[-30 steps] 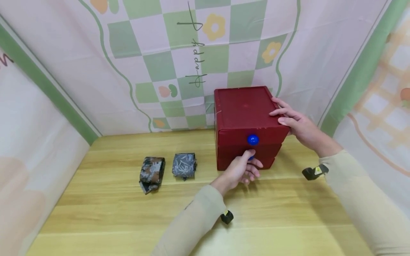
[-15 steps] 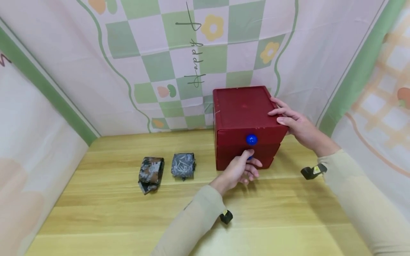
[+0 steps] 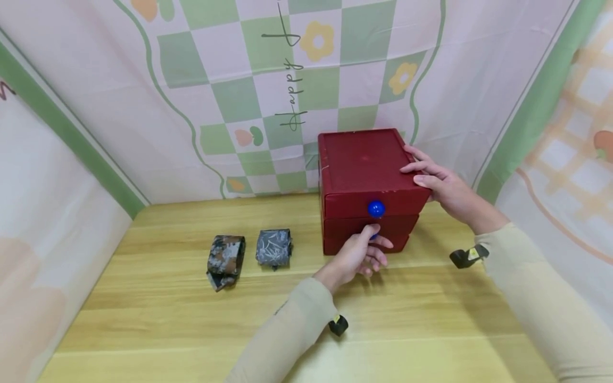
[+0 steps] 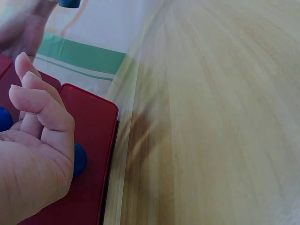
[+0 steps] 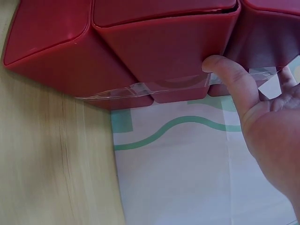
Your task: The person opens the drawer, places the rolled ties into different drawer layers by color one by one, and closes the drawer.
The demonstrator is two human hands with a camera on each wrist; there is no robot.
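Note:
A red drawer box [image 3: 366, 159] with blue knobs stands at the right of the table, against the back cloth. My left hand [image 3: 351, 258] is at its front, thumb on top of a lower blue knob [image 3: 375, 236] and fingers bent beneath. In the left wrist view, my left hand [image 4: 35, 154] covers the middle of the drawer fronts, with another blue knob [image 4: 80, 160] showing beside it. My right hand [image 3: 442, 186] rests on the box's top right edge, fingers spread over the top. In the right wrist view, one digit presses the red side wall [image 5: 164, 56].
On the wooden table [image 3: 191, 330], left of the box, lie a camouflage-patterned folded bundle [image 3: 226, 259] and a grey folded bundle [image 3: 274, 247] with white line markings. Patterned cloth [image 3: 278, 96] hangs behind and on both sides. Clear tape [image 5: 117, 93] runs along the box's side.
The head view has shifted very slightly. Both hands keep their places on the box, and the bundles stay where they were.

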